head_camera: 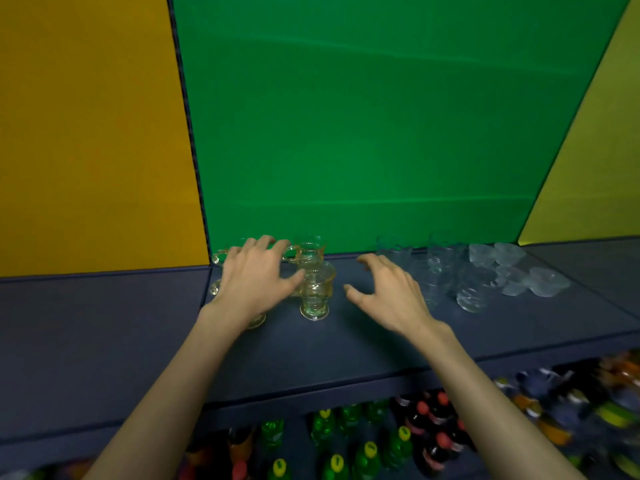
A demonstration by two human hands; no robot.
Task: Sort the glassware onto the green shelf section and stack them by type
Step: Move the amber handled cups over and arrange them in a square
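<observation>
Left hand [254, 271] lay spread over the amber handled mugs [313, 289] at the back-left corner of the green-backed shelf [346, 344] section; fingers extended, thumb touching the front mug, no clear grasp. Right hand [388, 292] hovered just right of them, fingers loosely curved, holding nothing. Clear tumblers [436, 271] were grouped toward the back right, frosted bowls [519, 271] beside them at the section's right edge. Bottles [367, 445] filled the lower shelf.
</observation>
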